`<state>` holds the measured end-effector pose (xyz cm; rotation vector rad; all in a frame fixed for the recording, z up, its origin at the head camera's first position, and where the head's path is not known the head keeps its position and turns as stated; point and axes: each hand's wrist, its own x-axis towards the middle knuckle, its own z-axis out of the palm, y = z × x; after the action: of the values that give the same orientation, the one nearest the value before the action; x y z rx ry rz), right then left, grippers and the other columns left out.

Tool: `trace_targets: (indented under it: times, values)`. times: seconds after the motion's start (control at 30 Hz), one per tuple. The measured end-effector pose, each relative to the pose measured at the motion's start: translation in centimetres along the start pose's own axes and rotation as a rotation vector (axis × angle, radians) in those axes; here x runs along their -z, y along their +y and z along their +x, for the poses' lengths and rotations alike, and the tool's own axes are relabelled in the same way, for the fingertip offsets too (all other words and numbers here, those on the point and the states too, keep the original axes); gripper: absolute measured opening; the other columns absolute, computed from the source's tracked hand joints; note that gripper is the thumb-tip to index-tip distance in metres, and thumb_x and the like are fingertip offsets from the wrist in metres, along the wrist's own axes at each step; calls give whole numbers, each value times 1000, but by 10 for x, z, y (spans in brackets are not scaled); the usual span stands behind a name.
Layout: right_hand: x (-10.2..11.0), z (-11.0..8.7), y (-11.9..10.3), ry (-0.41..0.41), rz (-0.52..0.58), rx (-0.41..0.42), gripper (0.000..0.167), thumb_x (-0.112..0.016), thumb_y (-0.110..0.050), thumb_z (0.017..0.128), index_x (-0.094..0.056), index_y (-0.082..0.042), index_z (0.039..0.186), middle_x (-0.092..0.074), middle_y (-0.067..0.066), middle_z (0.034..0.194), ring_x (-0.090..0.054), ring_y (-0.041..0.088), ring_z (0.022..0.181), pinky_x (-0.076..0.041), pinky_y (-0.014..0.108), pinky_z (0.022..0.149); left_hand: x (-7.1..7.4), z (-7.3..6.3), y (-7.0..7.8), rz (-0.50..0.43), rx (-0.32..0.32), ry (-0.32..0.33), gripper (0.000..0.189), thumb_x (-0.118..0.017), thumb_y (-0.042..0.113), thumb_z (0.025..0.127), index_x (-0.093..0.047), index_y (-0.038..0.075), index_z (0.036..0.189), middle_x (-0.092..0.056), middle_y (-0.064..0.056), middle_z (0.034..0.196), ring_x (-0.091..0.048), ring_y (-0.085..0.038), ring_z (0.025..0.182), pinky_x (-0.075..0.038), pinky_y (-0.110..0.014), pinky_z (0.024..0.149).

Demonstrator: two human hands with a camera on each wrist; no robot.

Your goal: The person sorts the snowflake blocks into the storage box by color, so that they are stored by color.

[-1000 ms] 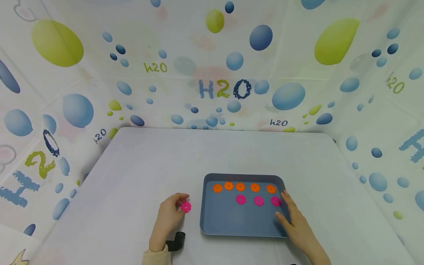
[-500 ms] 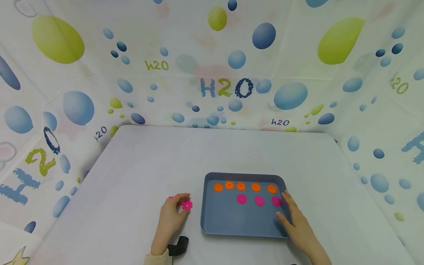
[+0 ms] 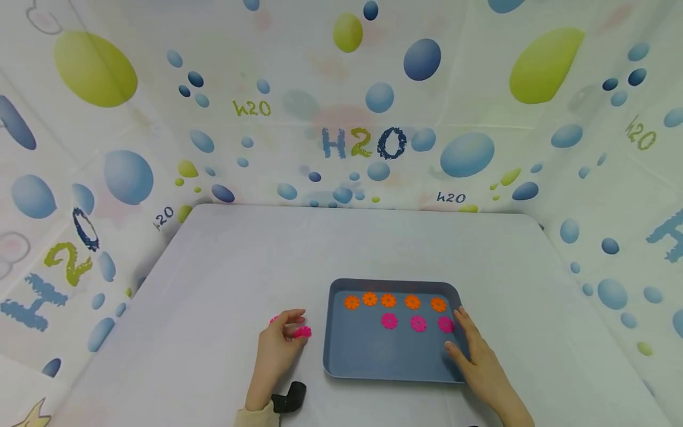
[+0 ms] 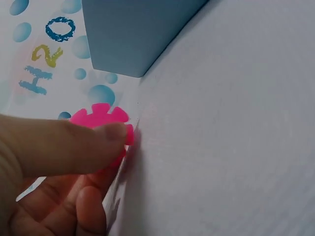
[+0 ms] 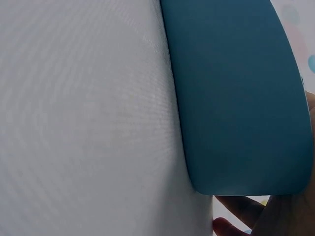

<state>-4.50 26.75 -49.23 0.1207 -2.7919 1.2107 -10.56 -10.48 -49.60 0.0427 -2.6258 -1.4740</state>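
Observation:
My left hand (image 3: 277,350) pinches a pink notched plastic disc (image 3: 303,332) between thumb and fingers, just left of the blue-grey tray (image 3: 363,359). In the left wrist view the thumb lies across the disc (image 4: 101,115), hiding part of it. Another pink disc (image 3: 274,319) shows partly behind the left hand. Resting at the tray's right rim is my right hand (image 3: 480,362), its fingers extended and its thumb reaching over the inside. Three pink discs (image 3: 418,324) lie in a row in the tray, below a row of several orange discs (image 3: 412,302).
A white cloth covers the table (image 3: 256,255). Curtains (image 3: 299,101) printed with bubbles and lettering stand at the back and both sides. Beside the left wrist is a black camera mount (image 3: 290,397).
The pink disc in my left hand has tilted from facing the camera to nearly edge-on. Another pink disc has come partly into sight behind that hand. My right hand stays at the tray.

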Motion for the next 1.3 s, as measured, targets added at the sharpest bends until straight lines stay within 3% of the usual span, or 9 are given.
trace_targets:
  times: [0.27,0.43,0.5,0.63,0.93,1.13,1.3]
  values:
    - [1,0,-2,5,-1,5,65,-57,-25,97,-27,-3,150,-20,25,158,-23,55,140,-24,71,103,1,5,1,-114,127,12,42,-76,-1,76,-67,10,115,-74,-9,93,-66,-6,65,-49,-17,62]
    - [1,0,-2,9,13,11,65,-57,-24,97,-27,-2,150,-21,26,158,-22,55,140,-24,72,103,1,8,7,-112,156,-7,38,-76,6,78,-68,12,114,-74,-5,92,-60,-9,85,-44,-20,67]
    - [1,-1,-1,12,13,10,65,-57,-24,97,-27,-2,150,-21,26,158,-22,55,140,-24,71,103,0,10,10,-129,162,-15,36,-75,6,79,-68,12,114,-73,-6,93,-58,-10,86,-44,-20,67]
    - [1,-1,0,13,10,5,65,-57,-25,97,-27,-2,150,-21,25,158,-22,54,140,-24,71,103,-2,15,19,-226,171,-51,33,-72,3,82,-67,6,114,-70,-11,93,-62,-11,68,-50,-21,61]
    - [-1,-1,3,21,-11,11,65,-58,-24,96,-28,-2,150,-22,26,157,-24,54,139,-26,70,103,-15,25,48,-337,120,-128,24,-65,3,89,-68,0,113,-61,-15,97,-66,-17,66,-56,-22,65]
    - [-1,0,3,19,-4,12,64,-57,-25,97,-28,-3,150,-21,24,158,-23,54,140,-25,71,103,-24,34,63,-320,87,-136,21,-64,7,91,-71,1,110,-69,-16,106,-65,-16,76,-55,-20,68]
    - [-1,0,2,16,-6,6,65,-57,-26,97,-27,-4,151,-21,24,158,-23,53,141,-24,71,104,-33,41,73,-304,66,-113,21,-67,6,89,-71,1,109,-68,-15,98,-58,-12,75,-48,-18,66]
